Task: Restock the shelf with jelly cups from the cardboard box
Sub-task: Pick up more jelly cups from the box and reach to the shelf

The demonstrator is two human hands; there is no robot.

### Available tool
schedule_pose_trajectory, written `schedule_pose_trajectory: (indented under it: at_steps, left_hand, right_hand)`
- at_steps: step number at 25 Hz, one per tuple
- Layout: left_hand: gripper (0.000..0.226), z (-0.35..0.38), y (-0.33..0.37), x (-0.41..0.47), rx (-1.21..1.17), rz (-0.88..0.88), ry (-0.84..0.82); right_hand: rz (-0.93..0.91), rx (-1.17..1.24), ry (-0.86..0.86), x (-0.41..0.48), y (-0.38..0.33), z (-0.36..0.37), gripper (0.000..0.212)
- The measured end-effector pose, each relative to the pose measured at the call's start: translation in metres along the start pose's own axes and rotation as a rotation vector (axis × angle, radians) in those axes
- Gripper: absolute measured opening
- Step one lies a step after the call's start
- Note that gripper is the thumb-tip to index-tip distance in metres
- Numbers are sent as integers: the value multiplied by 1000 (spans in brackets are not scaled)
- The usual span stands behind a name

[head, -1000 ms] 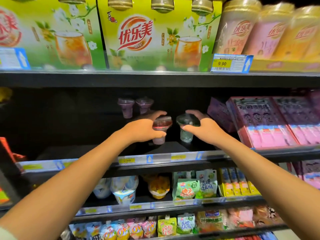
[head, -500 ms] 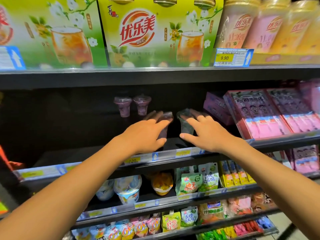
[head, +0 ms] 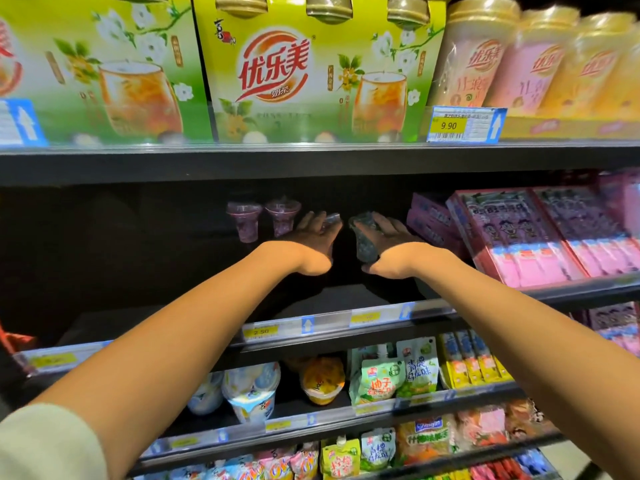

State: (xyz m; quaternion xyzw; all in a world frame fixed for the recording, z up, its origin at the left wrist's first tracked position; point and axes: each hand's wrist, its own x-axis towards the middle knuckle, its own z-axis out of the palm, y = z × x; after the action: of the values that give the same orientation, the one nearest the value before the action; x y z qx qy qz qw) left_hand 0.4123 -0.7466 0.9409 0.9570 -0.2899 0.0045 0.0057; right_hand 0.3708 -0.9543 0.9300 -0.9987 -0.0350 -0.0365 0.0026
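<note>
Both my arms reach deep into the dark middle shelf (head: pixel 332 299). My left hand (head: pixel 311 239) holds a jelly cup (head: pixel 332 218) from above; only the cup's rim shows past my fingers. My right hand (head: pixel 388 240) grips a greenish jelly cup (head: pixel 363 237), seen dimly in the shadow. Two purple jelly cups (head: pixel 244 220) (head: pixel 283 214) stand upright at the back of the shelf, just left of my left hand. The cardboard box is out of view.
Pink snack boxes (head: pixel 526 237) fill the right part of the same shelf, close to my right hand. Green milk-tea cartons (head: pixel 311 74) and cups stand on the shelf above. Jelly pouches and tubs (head: pixel 252 393) sit on the lower shelves. Price tags line the shelf edge (head: pixel 263 330).
Both hands have moved further back into the shelf with their cups, toward the two purple cups. The cups are now in deeper shadow.
</note>
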Motion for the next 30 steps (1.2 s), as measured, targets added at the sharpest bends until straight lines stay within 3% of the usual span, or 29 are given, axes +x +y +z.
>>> schedule_pose_trajectory:
  at_steps: [11, 20, 30]
  left_hand:
    - [102, 10, -5, 74, -3, -113, 48]
    - [96, 13, -3, 91, 190, -153, 123]
    - [87, 9, -11, 104, 177, -189, 92]
  right_hand:
    - [-20, 48, -41, 76, 27, 2, 110]
    - [-16, 78, -19, 103, 28, 7, 118]
    - [-28, 74, -24, 127, 29, 13, 118]
